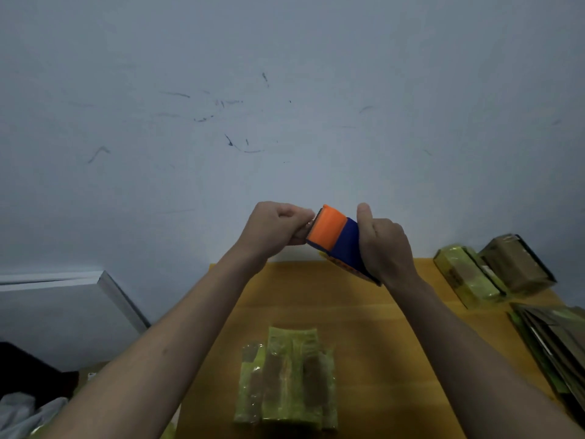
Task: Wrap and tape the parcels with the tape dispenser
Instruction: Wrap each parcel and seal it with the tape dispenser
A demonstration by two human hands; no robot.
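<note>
**Both hands on dispenser, raised above table**

Landmark: flat orange-brown wooden table (364, 315).

- Orange-and-blue plastic tape dispenser (337, 237) is held up in the air above the table's far edge, in front of the scuffed pale grey wall (285, 90). Orange end points left and up, blue body slopes down to the right.
- Right hand (384, 248) is wrapped round the blue body, fingers curled closed on it, thumb sticking up.
- Left hand (278, 228) is curled at the orange end, fingertips pressed together right at the cutter edge. Looks like a pinch on the tape end, but the tape itself is too small to make out.
- Yellow-green plastic-wrapped parcel with brown tape strips (286, 378) lies flat on the table's near middle, well below both hands, touched by neither.
- Two more wrapped blocks, one yellow-green (465, 280) and one brownish (514, 264), sit side by side at the table's far right corner.
- Stack of flat brown cardboard pieces (550, 340) along the table's right edge, nearer than those blocks.
- White panel (63, 308) leans left of the table.
</note>
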